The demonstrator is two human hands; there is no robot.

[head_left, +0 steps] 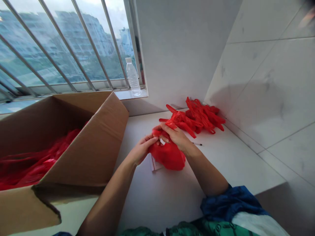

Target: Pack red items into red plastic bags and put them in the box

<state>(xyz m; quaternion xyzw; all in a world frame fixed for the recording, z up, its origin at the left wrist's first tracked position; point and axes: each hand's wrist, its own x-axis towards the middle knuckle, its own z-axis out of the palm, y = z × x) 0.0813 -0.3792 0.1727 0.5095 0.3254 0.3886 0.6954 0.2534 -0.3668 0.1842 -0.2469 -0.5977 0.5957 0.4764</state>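
A red plastic bag (169, 158) hangs from both of my hands above the white tabletop, its upper part gathered between my fingers. My left hand (143, 148) pinches the bag's upper left side. On the opposite side, my right hand (177, 137) grips the bunched top, with its fingers curled over the plastic. A small gap shows between the hands, within the bunched plastic. Partly covered by the bag is a pale, flat item with a red edge (155, 166). Just beyond my right hand lies a heap of red plastic bags (198, 117).
An open cardboard box (98, 154) at left holds more red plastic (46, 160). A clear bottle (133, 78) stands on the windowsill by the barred window. A thin dark pen-like object (199, 144) lies right of my hands. A tiled wall (265, 98) borders the table (228, 167).
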